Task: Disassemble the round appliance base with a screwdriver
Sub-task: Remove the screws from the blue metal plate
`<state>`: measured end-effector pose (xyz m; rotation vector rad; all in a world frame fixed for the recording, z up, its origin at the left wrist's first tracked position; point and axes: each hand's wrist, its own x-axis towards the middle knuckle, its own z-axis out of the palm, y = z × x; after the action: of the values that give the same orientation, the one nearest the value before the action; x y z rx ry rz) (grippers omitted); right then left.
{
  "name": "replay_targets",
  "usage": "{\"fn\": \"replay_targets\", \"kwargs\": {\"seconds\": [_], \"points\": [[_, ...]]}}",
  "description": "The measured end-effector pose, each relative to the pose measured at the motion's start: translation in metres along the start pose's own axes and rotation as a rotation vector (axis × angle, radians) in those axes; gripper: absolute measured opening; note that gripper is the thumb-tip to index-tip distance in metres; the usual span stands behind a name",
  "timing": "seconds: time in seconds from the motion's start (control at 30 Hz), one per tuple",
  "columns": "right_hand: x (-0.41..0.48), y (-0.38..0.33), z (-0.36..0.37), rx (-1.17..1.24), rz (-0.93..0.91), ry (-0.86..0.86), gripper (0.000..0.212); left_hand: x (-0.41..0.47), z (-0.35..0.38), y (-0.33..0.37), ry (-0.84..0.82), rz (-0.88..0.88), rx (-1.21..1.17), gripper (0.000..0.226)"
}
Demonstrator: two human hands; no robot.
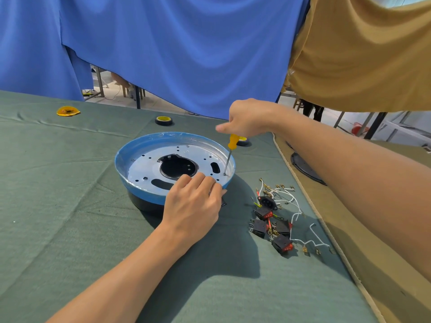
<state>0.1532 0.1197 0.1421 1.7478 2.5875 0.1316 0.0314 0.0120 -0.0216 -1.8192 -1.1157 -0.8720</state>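
1. Closest to us, the left hand (193, 206) is gripping the round base (140, 191) at its 5 o'clock edge. Its fingers are curling over the rim and the thumb is pressing on the outside.
2. The round base is sitting in the middle of the green table cloth (70, 206), open side up. A shiny metal plate with holes is showing inside, blue film is covering the rim, and the bottom part is black.
3. The right hand (247, 118) is clenching the yellow handle of the screwdriver (230, 152), which is standing almost straight up. Its tip is pushing on a small screw (225, 174) at about 3 o'clock on the plate.
4. I am guessing the base is hard, stiff and not very heavy. Being smooth, it may spin or slide while the screw is turning, so the rim looks like the best place to hold. The thin metal edge may be sharp.
5. Black and red switches (275, 220) with white wires are lying near the base at 4 o'clock. A tape roll (164, 120) is lying at 12 o'clock.
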Motion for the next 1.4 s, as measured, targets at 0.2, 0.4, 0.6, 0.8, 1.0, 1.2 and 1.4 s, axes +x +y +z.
{"fn": "replay_targets", "kwargs": {"seconds": [0.2,0.4,0.6,0.8,1.0,1.2,1.4], "points": [[-0.002,-0.0017,0.0004,0.13,0.031,-0.046,0.031,0.0008,-0.0012,-0.0002,-0.003,0.0,0.002,0.031],[-0.0022,0.0026,0.0049,0.139,0.044,0.047,0.041,0.001,-0.0019,0.0003,-0.017,-0.004,-0.005,0.028],[-0.0031,0.0038,0.0008,0.181,0.056,-0.037,0.042,0.0009,-0.0019,0.0004,0.003,-0.007,-0.006,0.03],[-0.0063,0.0018,0.0059,0.178,0.053,0.073,0.037,0.0006,-0.0009,0.0004,0.013,-0.004,-0.006,0.031],[-0.0054,0.0001,0.0061,0.187,0.071,0.024,0.048,0.0005,-0.0007,0.0003,0.013,-0.006,-0.001,0.031],[-0.0077,-0.0005,0.0056,0.19,0.059,0.06,0.033,0.0,-0.001,0.0004,0.007,-0.006,-0.01,0.031],[-0.0065,-0.0013,0.0072,0.188,0.082,0.084,0.052,0.0001,-0.0005,0.0002,0.004,-0.008,-0.013,0.03]]}}
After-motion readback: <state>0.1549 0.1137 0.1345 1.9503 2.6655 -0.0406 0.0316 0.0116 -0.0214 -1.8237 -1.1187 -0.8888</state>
